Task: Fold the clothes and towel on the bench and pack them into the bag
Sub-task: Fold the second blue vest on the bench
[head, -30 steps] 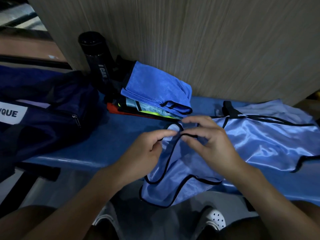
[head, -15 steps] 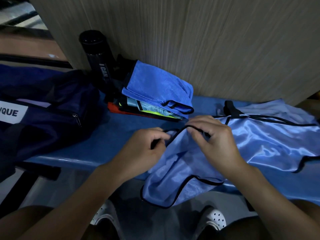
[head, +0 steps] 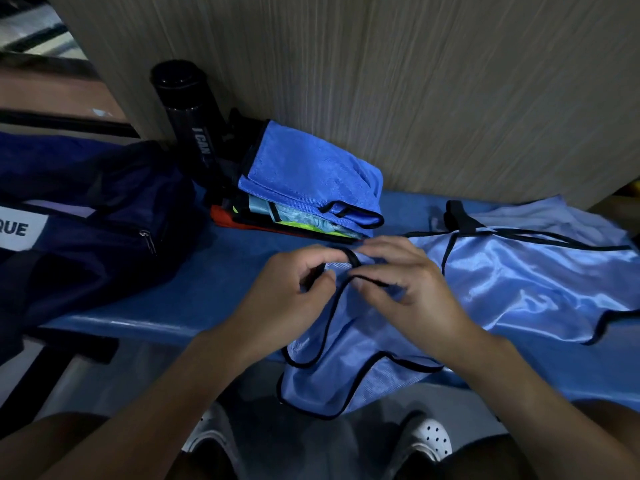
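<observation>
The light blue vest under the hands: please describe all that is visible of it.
The light blue vest is thin, shiny fabric edged with black trim. It lies unfolded and wrinkled on the blue bench, its near part hanging over the front edge. The left hand and right hand pinch its trim.

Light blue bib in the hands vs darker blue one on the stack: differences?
The light blue bib lies unfolded across the bench, part hanging off the front edge; the darker blue bib is folded atop the stack. The left hand and right hand pinch the light bib's black trim; nothing touches the darker one. The light one is pale and glossy, the darker one deeper blue. Both have black trim.
</observation>
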### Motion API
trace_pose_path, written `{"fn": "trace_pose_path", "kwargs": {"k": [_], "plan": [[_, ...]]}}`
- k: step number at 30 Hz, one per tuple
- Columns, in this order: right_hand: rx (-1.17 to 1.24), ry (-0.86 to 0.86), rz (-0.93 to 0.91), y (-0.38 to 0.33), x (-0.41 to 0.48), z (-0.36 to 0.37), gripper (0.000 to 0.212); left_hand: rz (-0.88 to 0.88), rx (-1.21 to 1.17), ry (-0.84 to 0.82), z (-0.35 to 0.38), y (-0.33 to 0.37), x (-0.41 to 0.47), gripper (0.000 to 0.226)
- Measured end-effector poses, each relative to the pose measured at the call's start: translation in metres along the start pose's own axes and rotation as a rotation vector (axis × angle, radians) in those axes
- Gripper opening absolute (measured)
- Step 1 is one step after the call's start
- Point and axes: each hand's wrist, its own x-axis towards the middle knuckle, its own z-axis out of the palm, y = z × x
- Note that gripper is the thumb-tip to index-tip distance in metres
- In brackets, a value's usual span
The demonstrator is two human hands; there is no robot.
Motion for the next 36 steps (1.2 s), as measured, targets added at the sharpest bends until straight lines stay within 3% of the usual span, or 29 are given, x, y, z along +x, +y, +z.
{"fn": "trace_pose_path", "kwargs": {"k": [16, 19, 21, 24, 30, 34, 36], "plan": [[-0.063, 0.001, 0.055, 0.001, 0.002, -0.004, 0.029, 0.078, 0.090, -0.082, 0.000, -0.004, 0.002, 0.062], [-0.082, 0.066, 0.077, 0.003, 0.004, -0.005, 0.027, 0.118, 0.108, -0.066, 0.001, -0.004, 0.003, 0.063], [-0.077, 0.106, 0.082, 0.003, 0.005, -0.005, 0.022, 0.125, 0.088, -0.028, 0.001, -0.008, 0.004, 0.056], [-0.053, 0.105, 0.073, 0.001, 0.007, -0.006, 0.015, 0.112, 0.085, 0.032, 0.003, -0.009, 0.006, 0.028], [0.026, 0.073, 0.071, -0.004, 0.008, -0.007, 0.006, 0.070, -0.018, 0.082, 0.014, -0.009, 0.020, 0.046], [0.036, 0.063, 0.151, -0.005, 0.004, -0.011, 0.006, 0.143, -0.038, 0.072, 0.021, -0.011, 0.026, 0.011], [0.044, 0.068, 0.179, -0.006, 0.000, -0.014, 0.011, 0.170, -0.025, 0.092, 0.024, -0.011, 0.026, 0.004]]}}
